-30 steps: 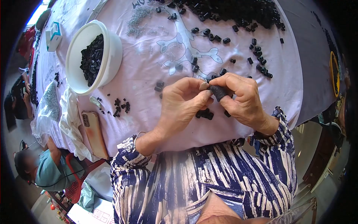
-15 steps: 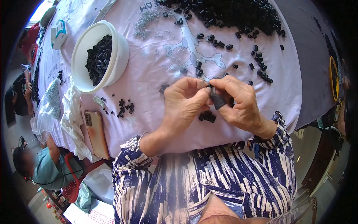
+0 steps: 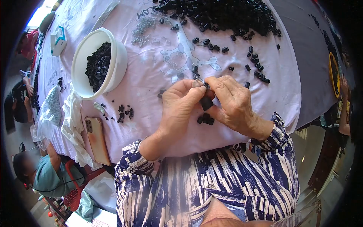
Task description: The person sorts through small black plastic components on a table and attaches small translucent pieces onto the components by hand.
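Note:
My left hand (image 3: 178,104) and my right hand (image 3: 235,105) meet fingertip to fingertip above the pink cloth. Both are closed in a pinch on a small black plastic piece (image 3: 206,86), mostly covered by the fingers. A black sleeve (image 3: 207,103) covers the tip of my right thumb. Just below the fingers lie several black cylindrical pieces (image 3: 205,119) in a small cluster. More black pieces (image 3: 161,92) sit left of my left hand, partly hidden by it.
A large heap of black pieces (image 3: 230,19) covers the far side. Tiny silvery bits (image 3: 145,32) are scattered beside it. At left stand a white tub (image 3: 120,70) of black parts, a phone (image 3: 97,140), a plastic bag (image 3: 49,109) and a small box (image 3: 58,41). Other people sit around the table.
Both hands have shifted slightly left and stay together on the small black piece. My right thumb has turned, with its black sleeve now pointing more downward. The whole view has shifted a little.

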Tool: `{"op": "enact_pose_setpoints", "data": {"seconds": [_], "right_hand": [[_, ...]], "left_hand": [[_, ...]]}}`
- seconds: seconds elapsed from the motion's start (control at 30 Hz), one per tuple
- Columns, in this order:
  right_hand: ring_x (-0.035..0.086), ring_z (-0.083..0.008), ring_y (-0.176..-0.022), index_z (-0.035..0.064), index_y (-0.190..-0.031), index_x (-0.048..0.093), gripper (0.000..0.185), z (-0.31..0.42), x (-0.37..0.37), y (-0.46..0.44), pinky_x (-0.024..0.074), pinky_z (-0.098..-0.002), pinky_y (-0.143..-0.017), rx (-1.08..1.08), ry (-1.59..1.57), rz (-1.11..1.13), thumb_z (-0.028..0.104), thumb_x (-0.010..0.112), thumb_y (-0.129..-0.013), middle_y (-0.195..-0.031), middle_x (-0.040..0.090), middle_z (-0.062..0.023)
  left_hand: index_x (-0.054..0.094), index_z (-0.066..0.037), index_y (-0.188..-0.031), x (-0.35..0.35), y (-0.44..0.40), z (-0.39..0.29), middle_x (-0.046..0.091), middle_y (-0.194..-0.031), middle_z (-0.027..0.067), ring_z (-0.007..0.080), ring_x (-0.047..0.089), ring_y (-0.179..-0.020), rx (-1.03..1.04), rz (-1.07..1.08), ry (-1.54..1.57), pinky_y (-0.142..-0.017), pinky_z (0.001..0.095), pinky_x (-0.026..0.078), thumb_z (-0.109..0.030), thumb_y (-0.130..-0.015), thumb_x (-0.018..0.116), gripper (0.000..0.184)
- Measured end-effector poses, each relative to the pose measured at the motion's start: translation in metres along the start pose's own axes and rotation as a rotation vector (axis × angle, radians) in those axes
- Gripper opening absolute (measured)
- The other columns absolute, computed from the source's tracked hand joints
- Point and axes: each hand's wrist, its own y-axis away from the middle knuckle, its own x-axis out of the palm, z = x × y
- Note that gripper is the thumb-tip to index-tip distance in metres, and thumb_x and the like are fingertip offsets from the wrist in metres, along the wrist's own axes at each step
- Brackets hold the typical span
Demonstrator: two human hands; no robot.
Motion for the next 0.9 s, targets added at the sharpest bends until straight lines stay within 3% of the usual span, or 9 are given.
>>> {"op": "enact_pose_setpoints", "data": {"seconds": [0.27,0.4,0.57,0.9], "right_hand": [[0.058,-0.0307,-0.076,0.0009,-0.096,0.053,0.041,0.001,0.0,-0.004,0.0486,-0.0396,-0.062,0.029,-0.072,0.045,0.007,0.072,-0.06,-0.08,0.056,-0.0124],[0.057,-0.0302,-0.073,0.0013,-0.093,0.054,0.039,-0.001,0.003,-0.003,0.0481,-0.0389,-0.06,-0.008,-0.075,0.022,0.008,0.072,-0.059,-0.078,0.055,-0.0116],[0.058,-0.0287,-0.072,-0.001,-0.094,0.056,0.048,-0.004,0.006,-0.001,0.0489,-0.0374,-0.059,-0.102,-0.019,-0.025,0.009,0.077,-0.052,-0.079,0.056,-0.011],[0.059,-0.0271,-0.073,-0.0044,-0.1,0.057,0.059,-0.011,0.004,-0.002,0.05,-0.0365,-0.06,-0.193,0.025,-0.059,0.012,0.079,-0.047,-0.078,0.056,-0.0104]], "left_hand": [[0.054,0.002,-0.09,-0.005,-0.002,0.0,0.063,-0.09,0.0132,0.0181,0.063,-0.082,0.002,0.012,-0.044,-0.073,0.0317,0.055,-0.003,-0.09,0.058,0.006],[0.054,0.001,-0.089,-0.005,-0.001,-0.003,0.063,-0.088,0.0114,0.0149,0.063,-0.078,-0.003,-0.007,-0.144,-0.067,0.0278,0.053,-0.005,-0.089,0.059,0.008],[0.053,-0.001,-0.088,-0.012,-0.005,0.004,0.061,-0.081,0.0068,0.0098,0.059,-0.068,0.045,-0.007,-0.284,-0.056,0.0233,0.049,-0.008,-0.087,0.059,0.01],[0.051,-0.001,-0.086,-0.015,-0.008,0.008,0.058,-0.079,0.0036,0.0078,0.055,-0.065,0.081,-0.01,-0.323,-0.055,0.0227,0.048,-0.008,-0.087,0.059,0.01]]}}
